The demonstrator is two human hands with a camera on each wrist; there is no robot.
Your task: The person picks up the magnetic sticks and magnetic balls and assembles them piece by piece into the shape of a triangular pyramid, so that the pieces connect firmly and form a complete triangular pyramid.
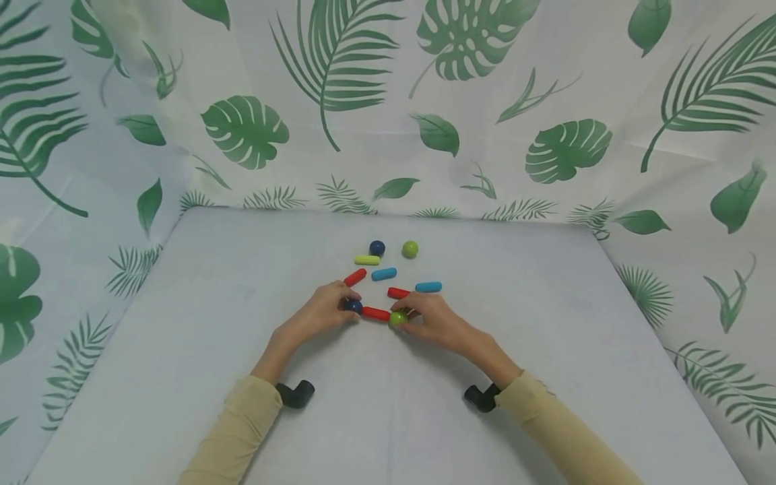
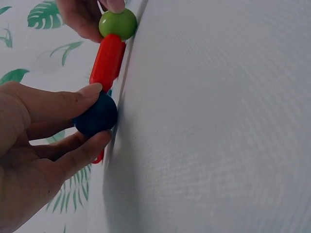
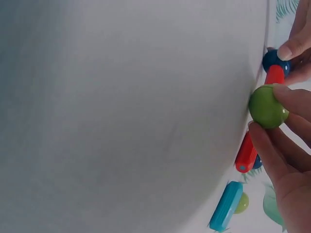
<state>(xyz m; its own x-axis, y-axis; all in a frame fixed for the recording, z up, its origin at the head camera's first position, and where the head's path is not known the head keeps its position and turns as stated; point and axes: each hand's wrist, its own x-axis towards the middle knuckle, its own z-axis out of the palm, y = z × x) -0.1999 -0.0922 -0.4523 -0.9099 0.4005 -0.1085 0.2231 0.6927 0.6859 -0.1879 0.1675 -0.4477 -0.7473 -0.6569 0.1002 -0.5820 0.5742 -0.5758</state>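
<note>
My left hand (image 1: pixel 322 311) pinches a dark blue ball (image 2: pixel 97 115) between thumb and fingers. My right hand (image 1: pixel 438 319) holds a green ball (image 3: pixel 268 107) the same way. Between the two balls runs a red rod (image 1: pixel 376 314), one end against each ball, so the three form a short line just over the white table. Beyond the left fingers lies a second red rod (image 1: pixel 355 277). Another red rod (image 1: pixel 397 293) sits just past the right fingertips, partly hidden by that hand in the head view.
Farther back on the table (image 1: pixel 388 417) lie two blue rods (image 1: pixel 384 274), a yellow-green rod (image 1: pixel 366 260), a second dark blue ball (image 1: pixel 377 248) and a second green ball (image 1: pixel 410 249). A leaf-patterned cloth (image 1: pixel 388 155) rises behind. Black wrist-worn pieces (image 1: pixel 297 395) show beside both sleeves.
</note>
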